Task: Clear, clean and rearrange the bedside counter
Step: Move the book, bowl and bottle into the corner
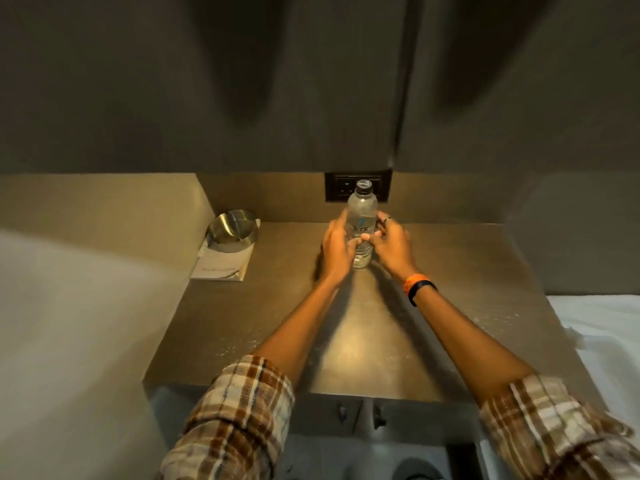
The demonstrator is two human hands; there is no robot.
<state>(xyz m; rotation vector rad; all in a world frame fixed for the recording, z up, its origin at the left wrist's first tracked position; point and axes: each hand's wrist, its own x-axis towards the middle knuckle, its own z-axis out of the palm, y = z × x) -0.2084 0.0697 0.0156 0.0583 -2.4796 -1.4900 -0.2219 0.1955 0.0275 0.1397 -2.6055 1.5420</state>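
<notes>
A clear plastic water bottle (pixel 362 213) with a black cap stands upright near the back of the brown bedside counter (pixel 346 341). My left hand (pixel 335 249) wraps its left side and my right hand (pixel 391 242), with a ring on one finger, grips its right side. Both hands close around the lower half, hiding part of the label. The bottle's base rests on the counter. An orange and black band sits on my right wrist.
A round metal bowl (pixel 233 230) sits on a white booklet (pixel 221 263) at the counter's back left corner. A black wall socket (pixel 356 186) is behind the bottle. White bedding (pixel 602 337) lies to the right, a pale wall on the left.
</notes>
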